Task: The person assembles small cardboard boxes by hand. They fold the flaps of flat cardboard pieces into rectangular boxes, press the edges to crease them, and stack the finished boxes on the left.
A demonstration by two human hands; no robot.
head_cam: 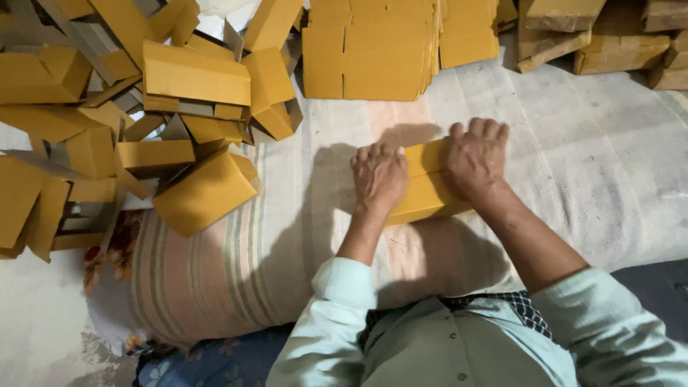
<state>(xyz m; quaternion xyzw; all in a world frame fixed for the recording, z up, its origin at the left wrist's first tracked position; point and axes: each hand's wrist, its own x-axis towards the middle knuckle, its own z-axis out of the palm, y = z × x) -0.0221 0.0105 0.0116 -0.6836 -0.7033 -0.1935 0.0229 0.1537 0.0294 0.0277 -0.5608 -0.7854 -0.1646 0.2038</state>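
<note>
While the person sits on the floor over a striped cloth, both hands press flat on one yellow-brown cardboard box that lies straight ahead of the body, just beyond a cloth-covered cushion. The left hand covers the box's near left end, palm down with fingers curled over its edge; the right hand lies spread on the far right part, fingers reaching past the top edge. Neither hand grips around the box: both bear down on it from above. The box's long axis runs left to right, tilted so its right end sits a little farther away. A heap of folded boxes lies well apart to the left, nearer the left hand, and a stack of flat cardboard sheets rests ahead.
</note>
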